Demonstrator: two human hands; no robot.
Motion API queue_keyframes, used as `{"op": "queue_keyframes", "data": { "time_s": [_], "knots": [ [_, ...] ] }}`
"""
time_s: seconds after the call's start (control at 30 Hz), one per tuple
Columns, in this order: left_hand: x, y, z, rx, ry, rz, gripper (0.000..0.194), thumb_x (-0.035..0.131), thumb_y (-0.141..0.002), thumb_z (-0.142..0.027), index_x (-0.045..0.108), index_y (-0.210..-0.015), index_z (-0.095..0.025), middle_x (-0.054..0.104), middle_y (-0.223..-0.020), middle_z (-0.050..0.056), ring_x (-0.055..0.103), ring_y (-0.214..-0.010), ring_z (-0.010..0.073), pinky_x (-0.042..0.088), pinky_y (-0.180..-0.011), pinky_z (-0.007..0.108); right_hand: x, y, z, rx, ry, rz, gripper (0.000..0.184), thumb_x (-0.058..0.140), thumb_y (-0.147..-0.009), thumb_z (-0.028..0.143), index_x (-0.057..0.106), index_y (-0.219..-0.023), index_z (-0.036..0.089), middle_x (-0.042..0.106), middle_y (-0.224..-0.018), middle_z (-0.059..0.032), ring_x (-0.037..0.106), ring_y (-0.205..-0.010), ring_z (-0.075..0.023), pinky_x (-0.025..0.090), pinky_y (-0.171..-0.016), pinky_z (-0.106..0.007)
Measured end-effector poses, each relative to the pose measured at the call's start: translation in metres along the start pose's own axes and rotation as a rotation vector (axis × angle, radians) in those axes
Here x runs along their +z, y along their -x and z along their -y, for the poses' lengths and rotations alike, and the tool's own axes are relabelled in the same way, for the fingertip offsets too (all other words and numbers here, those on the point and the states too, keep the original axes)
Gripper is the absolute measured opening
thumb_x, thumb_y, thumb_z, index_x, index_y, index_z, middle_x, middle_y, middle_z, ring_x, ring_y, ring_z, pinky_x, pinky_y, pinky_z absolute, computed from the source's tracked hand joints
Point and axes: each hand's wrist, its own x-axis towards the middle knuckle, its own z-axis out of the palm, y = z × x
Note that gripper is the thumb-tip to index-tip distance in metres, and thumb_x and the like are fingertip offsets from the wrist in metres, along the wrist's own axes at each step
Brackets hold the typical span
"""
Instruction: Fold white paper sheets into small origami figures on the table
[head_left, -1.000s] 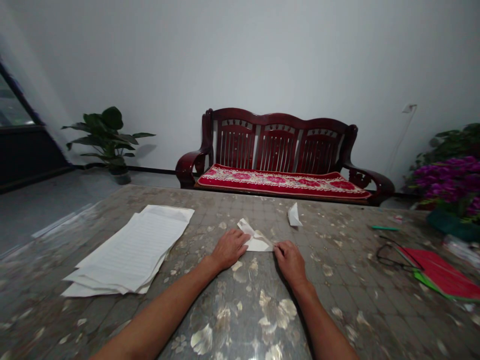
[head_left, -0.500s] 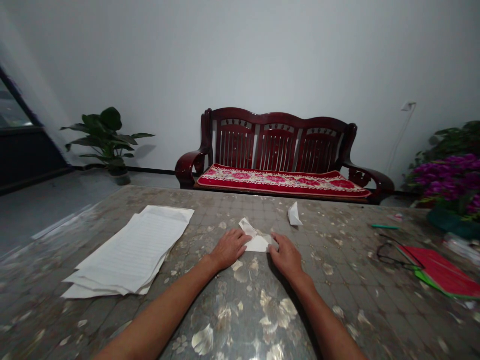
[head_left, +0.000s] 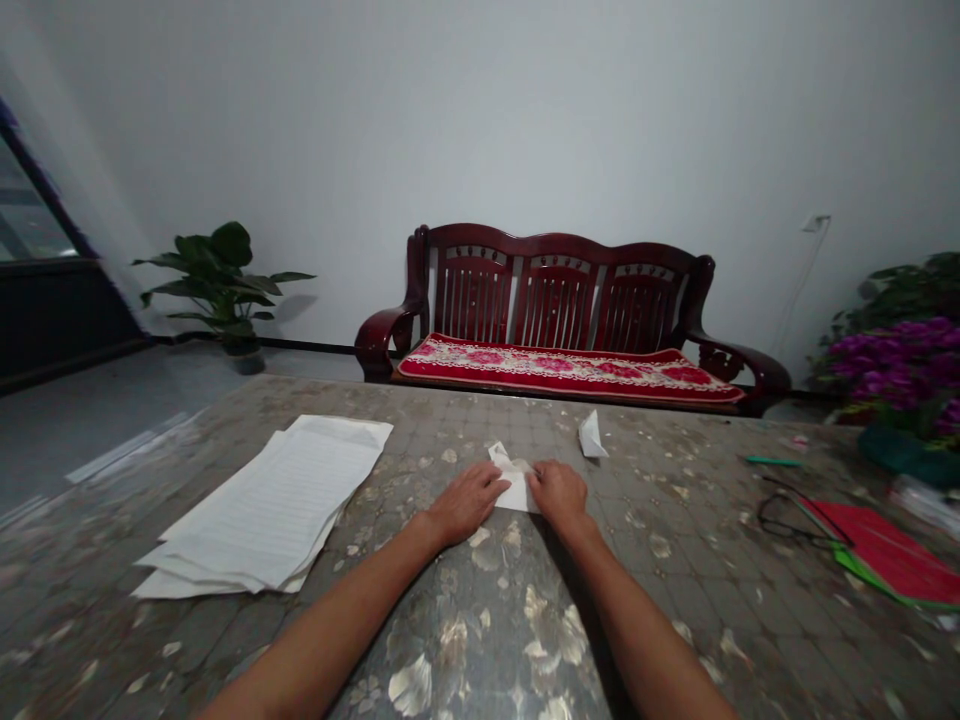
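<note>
A small folded piece of white paper (head_left: 514, 482) lies on the flower-patterned table (head_left: 487, 620) straight ahead of me. My left hand (head_left: 469, 500) rests on its left edge with fingers curled down onto it. My right hand (head_left: 559, 492) presses on its right side, fingers bent over the fold, so most of the paper is covered. A second small folded white paper (head_left: 591, 436) stands a little farther back and to the right, untouched.
A stack of lined white sheets (head_left: 274, 505) lies at the left. At the right are eyeglasses (head_left: 787, 510), red and green sheets (head_left: 881, 555) and a green pen (head_left: 772, 461). Behind the table stand a dark wooden bench (head_left: 559, 320), a potted plant (head_left: 221, 285) and purple flowers (head_left: 896, 365).
My right hand has slid left along the folded paper toward my left hand, covering more of it. The left hand stays in place. The view has shifted slightly.
</note>
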Motion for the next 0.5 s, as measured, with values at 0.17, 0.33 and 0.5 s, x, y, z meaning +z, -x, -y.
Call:
{"op": "queue_keyframes", "data": {
  "time_s": [0.17,0.33,0.5],
  "knots": [
    [0.004,0.000,-0.001,-0.025,0.030,-0.002,0.033,0.047,-0.095,-0.018,0.058,-0.125,-0.022,0.048,-0.144,0.010,0.041,-0.135,0.0245,0.034,-0.113,0.043,0.000,-0.005,0.011,-0.067,0.006,-0.019,0.025,0.054,-0.089,0.032,0.070,-0.105,0.022,0.070,-0.107,-0.0115,0.062,-0.103,-0.0240,0.040,-0.085,-0.032],
    [0.000,-0.001,-0.004,-0.060,0.043,0.050,0.035,0.046,-0.094,-0.017,0.057,-0.127,-0.024,0.045,-0.149,0.007,0.038,-0.139,0.0222,0.033,-0.114,0.041,-0.001,-0.019,0.015,-0.028,-0.005,0.015,0.027,0.049,-0.091,0.029,0.074,-0.091,0.019,0.073,-0.097,-0.0147,0.066,-0.094,-0.0239,0.042,-0.081,-0.033],
    [0.004,-0.001,-0.001,-0.025,0.052,0.071,0.039,0.044,-0.093,-0.012,0.055,-0.130,-0.021,0.043,-0.150,0.011,0.037,-0.140,0.0228,0.033,-0.114,0.043,-0.001,-0.028,0.011,0.063,-0.054,0.049,0.025,0.050,-0.086,0.024,0.075,-0.086,0.019,0.074,-0.092,-0.0140,0.069,-0.087,-0.0232,0.044,-0.075,-0.031]
  ]
}}
